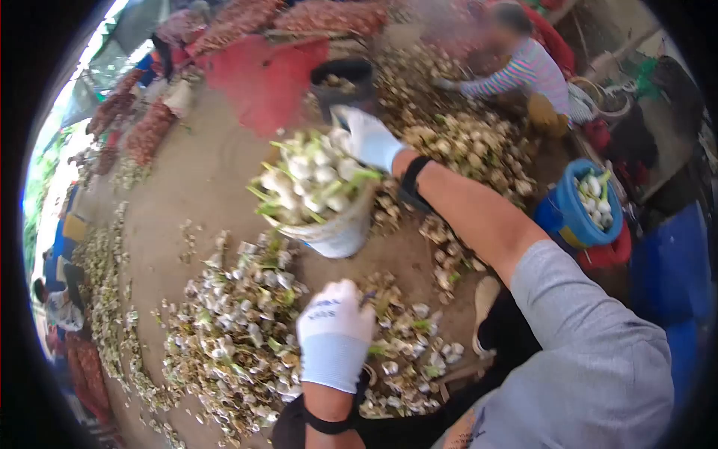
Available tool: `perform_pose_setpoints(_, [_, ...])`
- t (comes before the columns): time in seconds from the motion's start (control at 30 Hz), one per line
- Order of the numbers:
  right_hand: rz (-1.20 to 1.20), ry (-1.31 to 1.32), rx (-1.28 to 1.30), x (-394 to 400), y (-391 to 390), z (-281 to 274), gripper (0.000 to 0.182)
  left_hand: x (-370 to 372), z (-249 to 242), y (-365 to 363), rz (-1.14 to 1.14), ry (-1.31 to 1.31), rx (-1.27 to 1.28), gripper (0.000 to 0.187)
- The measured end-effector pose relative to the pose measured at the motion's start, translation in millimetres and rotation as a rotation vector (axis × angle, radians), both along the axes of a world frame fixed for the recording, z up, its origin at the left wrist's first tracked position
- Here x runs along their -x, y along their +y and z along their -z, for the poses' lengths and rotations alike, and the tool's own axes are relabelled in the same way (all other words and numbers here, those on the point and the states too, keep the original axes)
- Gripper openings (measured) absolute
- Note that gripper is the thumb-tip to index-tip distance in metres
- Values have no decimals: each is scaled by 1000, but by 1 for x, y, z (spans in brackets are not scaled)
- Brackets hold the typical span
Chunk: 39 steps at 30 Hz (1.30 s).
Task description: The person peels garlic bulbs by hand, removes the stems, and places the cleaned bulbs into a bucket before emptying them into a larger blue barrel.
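A white bucket (338,238) heaped with trimmed garlic bulbs (310,176) stands in front of me, short green stems showing among the bulbs. My right hand (366,138), in a white and pale-blue glove, is at the far right side of the heap with its fingers curled; what they grip is hidden. Closer to my body, my left hand (336,318) is closed in a matching glove above the trimmings. A small dark piece shows beside its fingers, too little to name. Below and left of it spreads a pile of garlic skins and cut scraps (232,340).
Untrimmed garlic (467,150) is heaped beyond my right arm, where another person (523,71) in a striped top reaches in. A blue bucket (572,213) with garlic stands at right. Behind are a dark bucket (340,93), red sheeting (258,82) and filled sacks (329,16).
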State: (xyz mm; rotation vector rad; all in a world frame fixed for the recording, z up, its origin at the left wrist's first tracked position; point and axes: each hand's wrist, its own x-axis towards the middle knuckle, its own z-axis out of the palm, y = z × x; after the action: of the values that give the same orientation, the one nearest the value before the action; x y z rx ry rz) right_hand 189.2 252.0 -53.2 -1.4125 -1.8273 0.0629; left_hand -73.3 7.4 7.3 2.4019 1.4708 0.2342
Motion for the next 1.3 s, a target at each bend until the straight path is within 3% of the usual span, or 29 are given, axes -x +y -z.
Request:
perform_pose_setpoints(0.03, [28,33,-194,-19,-9,5,55,-3,1,-1,11,25,-2,23])
perform_pose_setpoints(0.1, [64,196,-27,-48,-57,-4,45,-7,6,-2,27,50,30,24])
perform_pose_setpoints(0.17, [260,295,115,-85,-100,18,38,-12,6,-6,57,-14,18,24])
perform_pose_setpoints(0.23, [471,373,295,-123,-140,69,36,-18,8,-8,72,32,25,25])
perform_pose_setpoints(0.3, [635,88,512,-156,-174,155,35,-23,9,-7,91,96,31,25])
perform_pose_setpoints(0.37, [486,-156,898,-164,-215,202,36,-30,9,-5,101,119,51,26])
perform_pose_setpoints(0.43, [509,-208,1226,-148,-251,215,33,-35,11,-3,101,116,74,27])
perform_pose_setpoints(0.5, [558,-339,1198,-135,-287,247,28,-39,15,-2,101,119,78,27])
perform_pose_setpoints(0.57, [433,-422,1325,-119,-313,254,28,-43,17,1,110,120,73,27])
perform_pose_setpoints(0.7, [156,-551,1102,-69,-331,283,43,-49,20,1,155,165,116,27])
perform_pose_setpoints(0.77, [14,-736,1064,-42,-324,292,50,-53,20,1,164,166,127,27])
perform_pose_setpoints(0.9, [56,-540,1313,-15,-306,311,46,-46,23,0,130,192,162,26])
perform_pose_setpoints(0.97, [81,-243,1248,-23,-310,317,45,-41,23,5,153,-54,211,25])
perform_pose_setpoints(1.03, [182,49,1193,-29,-302,314,63,-45,8,10,102,-297,287,22])
perform_pose_setpoints(1.07, [119,179,1309,-40,-292,323,57,-46,-6,11,-7,-482,462,22])
perform_pose_setpoints(1.1, [205,587,1481,-43,-267,271,54,-43,-20,16,-105,-754,599,26])
perform_pose_setpoints(1.13, [185,764,1427,-46,-259,248,53,-45,-23,18,-171,-927,699,29])
perform_pose_setpoints(1.17, [226,751,1374,-47,-247,220,51,-44,-23,20,-227,-1110,795,32])
perform_pose_setpoints(1.3, [66,711,1213,-71,-202,138,59,-39,-4,28,-220,-1354,805,34])
